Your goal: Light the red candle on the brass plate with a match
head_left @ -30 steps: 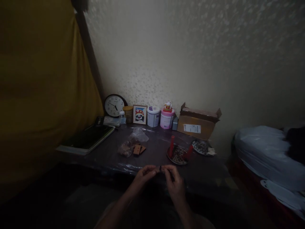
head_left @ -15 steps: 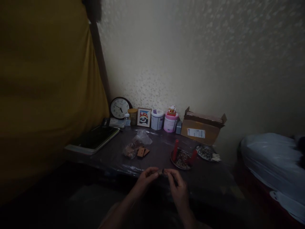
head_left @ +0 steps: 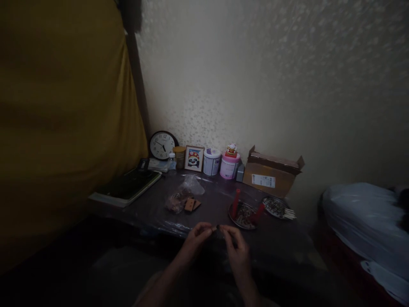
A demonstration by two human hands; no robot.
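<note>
My left hand [head_left: 195, 238] and my right hand [head_left: 235, 247] meet over the near edge of a dark table [head_left: 211, 204], fingertips pinched together on a tiny dark object [head_left: 216, 228] too small to name. Just beyond them lies a round metal dish [head_left: 242, 215] holding small pieces and two red sticks [head_left: 236, 202]. A clear plastic bag [head_left: 182, 194] with brown pieces sits to the left, and two flat brown tiles [head_left: 191, 204] rest beside it.
A clock [head_left: 162, 145], jar, framed picture [head_left: 194, 158], two tubs [head_left: 220, 164] and a cardboard box [head_left: 271, 172] line the wall. A second dish [head_left: 276, 207] with sticks, a book [head_left: 128, 187], a yellow curtain [head_left: 64, 119] and a bagged bundle [head_left: 367, 221] surround the table.
The camera has turned slightly left and up, so everything sits a little right and lower. Both hands stay pinched together on the tiny object at the table edge.
</note>
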